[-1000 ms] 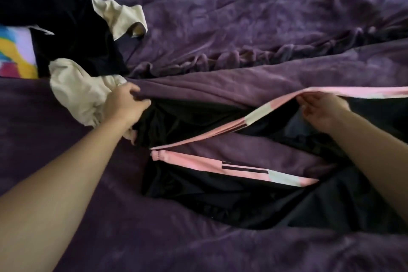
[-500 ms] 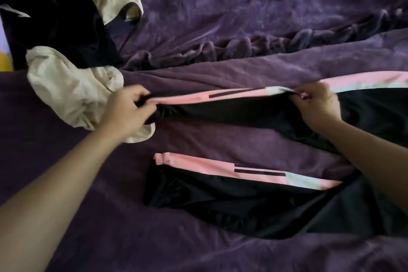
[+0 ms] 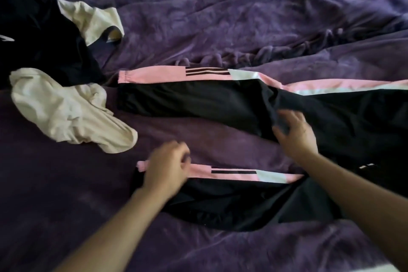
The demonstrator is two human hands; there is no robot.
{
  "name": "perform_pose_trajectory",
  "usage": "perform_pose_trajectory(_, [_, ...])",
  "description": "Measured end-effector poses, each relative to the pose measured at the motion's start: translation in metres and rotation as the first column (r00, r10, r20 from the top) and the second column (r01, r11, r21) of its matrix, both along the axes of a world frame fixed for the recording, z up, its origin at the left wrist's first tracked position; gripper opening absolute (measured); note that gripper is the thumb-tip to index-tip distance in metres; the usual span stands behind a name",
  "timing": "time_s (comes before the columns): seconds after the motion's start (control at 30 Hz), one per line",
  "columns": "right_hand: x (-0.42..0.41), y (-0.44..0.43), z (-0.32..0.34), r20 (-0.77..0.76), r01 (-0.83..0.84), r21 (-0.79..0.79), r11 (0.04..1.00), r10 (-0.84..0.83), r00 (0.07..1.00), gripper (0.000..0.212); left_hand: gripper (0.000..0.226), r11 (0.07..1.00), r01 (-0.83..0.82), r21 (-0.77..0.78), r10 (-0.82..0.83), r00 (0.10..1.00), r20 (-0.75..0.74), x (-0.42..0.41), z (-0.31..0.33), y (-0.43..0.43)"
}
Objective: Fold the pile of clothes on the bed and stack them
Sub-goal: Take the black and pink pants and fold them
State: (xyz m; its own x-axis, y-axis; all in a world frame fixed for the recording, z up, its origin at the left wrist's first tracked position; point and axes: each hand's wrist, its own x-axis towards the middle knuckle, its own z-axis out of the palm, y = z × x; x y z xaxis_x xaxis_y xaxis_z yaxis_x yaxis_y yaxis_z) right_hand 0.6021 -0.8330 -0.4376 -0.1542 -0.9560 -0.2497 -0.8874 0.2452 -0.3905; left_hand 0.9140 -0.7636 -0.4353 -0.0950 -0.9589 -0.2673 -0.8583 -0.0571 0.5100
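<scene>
1. Track pants, black with a pink side stripe, lie spread across the purple bed. The two legs are apart and the cuffs point left. The waist end runs out of view at the right.
2. The left hand sits over the pink stripe just beside the cuff of the near leg. Its fingers are curled, but blur hides whether they grip the cloth, so I cannot tell.
3. The right hand is at the inner edge of the far leg, where the legs meet. It appears to pinch a raised fold of black fabric between thumb and fingers.
4. Done so far, as I judge it: this one garment is laid out flat. No fold is made in it, and no folded stack shows anywhere in view.
5. Left to do: bring one leg onto the other, fold the pants down and set them aside as the start of a stack.
6. The pile of dark clothes waits unfolded at the upper left. A crumpled cream garment lies against it and another cream piece sits further up. Most of the task lies ahead.
</scene>
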Motion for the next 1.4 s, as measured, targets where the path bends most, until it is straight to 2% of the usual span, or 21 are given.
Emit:
perform_pose_trajectory(0.07, [-0.039, 0.041, -0.003, -0.075, 0.079, 0.045, 0.996, -0.075, 0.994, 0.042, 0.029, 0.967, 0.231, 0.106, -0.235, 0.972, 0.022, -0.045, -0.01, 0.04])
perform_pose_trajectory(0.13, [-0.083, 0.076, -0.001, -0.171, 0.146, 0.091, 0.985, -0.129, 0.977, 0.045, 0.051, 0.893, 0.376, 0.248, -0.408, 0.908, 0.095, -0.082, -0.021, 0.073])
perform_pose_trajectory(0.2, [-0.128, 0.103, 0.003, -0.261, 0.211, 0.162, 0.964, -0.164, 0.951, 0.051, 0.065, 0.835, 0.455, 0.311, -0.509, 0.853, 0.119, -0.115, -0.028, 0.099])
perform_pose_trajectory(0.3, [-0.188, 0.133, 0.005, -0.386, 0.282, 0.291, 0.914, -0.158, 0.909, 0.067, 0.076, 0.796, 0.515, 0.318, -0.576, 0.806, 0.136, -0.161, -0.033, 0.119])
perform_pose_trajectory(0.37, [-0.22, 0.147, 0.001, -0.435, 0.297, 0.384, 0.874, -0.113, 0.894, 0.079, 0.071, 0.828, 0.481, 0.288, -0.543, 0.815, 0.202, -0.183, -0.034, 0.114])
perform_pose_trajectory(0.47, [-0.255, 0.159, -0.011, -0.409, 0.256, 0.469, 0.845, -0.049, 0.911, 0.092, 0.036, 0.922, 0.312, 0.229, -0.364, 0.899, 0.242, -0.202, -0.029, 0.091])
perform_pose_trajectory(0.57, [-0.268, 0.163, -0.014, -0.372, 0.174, 0.483, 0.858, 0.021, 0.928, 0.092, 0.012, 0.955, 0.093, 0.282, -0.131, 0.984, 0.119, -0.209, -0.017, 0.072])
perform_pose_trajectory(0.67, [-0.266, 0.166, -0.012, -0.307, 0.067, 0.422, 0.904, 0.073, 0.949, 0.084, 0.013, 0.887, -0.013, 0.462, 0.033, 0.999, -0.034, -0.203, 0.002, 0.063])
perform_pose_trajectory(0.73, [-0.262, 0.168, -0.008, -0.256, -0.003, 0.402, 0.916, 0.115, 0.96, 0.08, 0.019, 0.768, 0.012, 0.641, 0.05, 0.996, -0.079, -0.189, 0.016, 0.062])
perform_pose_trajectory(0.8, [-0.256, 0.171, -0.002, -0.226, -0.062, 0.391, 0.918, 0.161, 0.961, 0.076, 0.024, 0.675, 0.008, 0.738, 0.042, 0.998, -0.049, -0.168, 0.027, 0.068])
perform_pose_trajectory(0.93, [-0.225, 0.176, 0.007, -0.132, -0.268, 0.183, 0.946, 0.294, 0.947, 0.069, 0.055, 0.536, -0.076, 0.841, 0.038, 0.997, 0.066, -0.132, 0.046, 0.078])
perform_pose_trajectory(1.03, [-0.178, 0.185, 0.005, -0.039, -0.478, 0.038, 0.878, 0.479, 0.877, 0.074, 0.052, 0.484, -0.037, 0.874, -0.114, 0.988, 0.104, -0.117, 0.054, 0.084])
perform_pose_trajectory(1.1, [-0.139, 0.193, -0.001, -0.022, -0.607, 0.054, 0.793, 0.608, 0.793, 0.079, 0.061, 0.463, -0.025, 0.886, -0.209, 0.968, 0.136, -0.108, 0.061, 0.084])
perform_pose_trajectory(1.17, [-0.111, 0.193, -0.01, -0.039, -0.654, 0.129, 0.746, 0.662, 0.748, 0.074, 0.07, 0.453, -0.009, 0.891, -0.261, 0.955, 0.142, -0.092, 0.071, 0.081])
perform_pose_trajectory(1.27, [-0.097, 0.173, -0.024, -0.079, -0.55, 0.225, 0.804, 0.578, 0.812, 0.048, 0.051, 0.485, -0.046, 0.873, -0.344, 0.908, 0.239, -0.059, 0.095, 0.075])
perform_pose_trajectory(1.33, [-0.099, 0.159, -0.03, -0.121, -0.484, 0.269, 0.833, 0.527, 0.841, 0.046, 0.04, 0.554, -0.091, 0.828, -0.24, 0.934, 0.264, -0.027, 0.106, 0.07])
perform_pose_trajectory(1.4, [-0.103, 0.154, -0.031, -0.156, -0.469, 0.345, 0.813, 0.542, 0.826, 0.054, 0.027, 0.615, -0.138, 0.776, -0.033, 0.979, 0.2, 0.008, 0.11, 0.065])
